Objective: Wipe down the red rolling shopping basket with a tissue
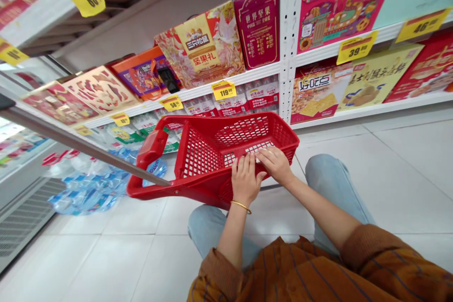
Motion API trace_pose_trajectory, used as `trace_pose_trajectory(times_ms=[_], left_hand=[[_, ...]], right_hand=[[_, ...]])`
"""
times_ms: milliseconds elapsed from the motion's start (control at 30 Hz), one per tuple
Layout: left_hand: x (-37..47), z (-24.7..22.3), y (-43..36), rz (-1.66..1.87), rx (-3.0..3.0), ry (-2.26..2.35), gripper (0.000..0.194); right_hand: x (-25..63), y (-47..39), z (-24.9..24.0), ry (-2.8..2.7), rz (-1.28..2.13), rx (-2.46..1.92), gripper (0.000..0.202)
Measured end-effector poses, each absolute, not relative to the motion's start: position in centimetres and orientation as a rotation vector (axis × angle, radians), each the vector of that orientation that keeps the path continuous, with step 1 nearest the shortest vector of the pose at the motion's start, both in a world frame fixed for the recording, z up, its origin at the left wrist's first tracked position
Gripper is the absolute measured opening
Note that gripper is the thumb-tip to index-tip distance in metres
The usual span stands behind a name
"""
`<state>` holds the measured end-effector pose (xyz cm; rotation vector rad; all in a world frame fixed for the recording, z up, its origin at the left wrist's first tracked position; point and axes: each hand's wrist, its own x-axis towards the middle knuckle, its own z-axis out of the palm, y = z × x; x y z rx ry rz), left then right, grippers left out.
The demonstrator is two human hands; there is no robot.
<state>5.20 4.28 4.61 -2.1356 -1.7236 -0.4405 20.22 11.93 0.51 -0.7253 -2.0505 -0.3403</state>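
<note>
A red plastic shopping basket [201, 151] with perforated sides and a long metal pull handle [95, 146] stands in front of me on the floor. Nothing shows inside it. My left hand [246, 180], with a gold bracelet [241, 206] at the wrist, lies over the near rim, its fingers stretched out. Just to the right, my right hand [276, 165] rests on the same rim, also with extended fingers. The two hands are close together at the fingertips and palm down. Neither holds an item.
Shelves ahead carry boxed gifts, including a nut box [203, 45], a maroon box [260, 23] and a cookie box [314, 87]. A white perforated post [287, 42] divides them. Packs of blue bottles [92, 191] lie on the floor at left, beside a grey vented cabinet [28, 214].
</note>
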Motion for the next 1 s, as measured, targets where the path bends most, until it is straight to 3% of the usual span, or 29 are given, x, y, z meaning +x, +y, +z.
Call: trace_pose_trajectory(times_ms=[633,1000], left_hand=[[4.2,4.6,4.6,-0.531,-2.181,-1.695,0.057],[4.3,4.1,4.6,-0.613,-2.164,-1.666,0.064]], right_hand=[[23.3,13.9,-0.4,-1.993,-0.33,-0.773,0.026],[18.5,11.4,1.1,-2.005,-0.29,-0.792,0.028]])
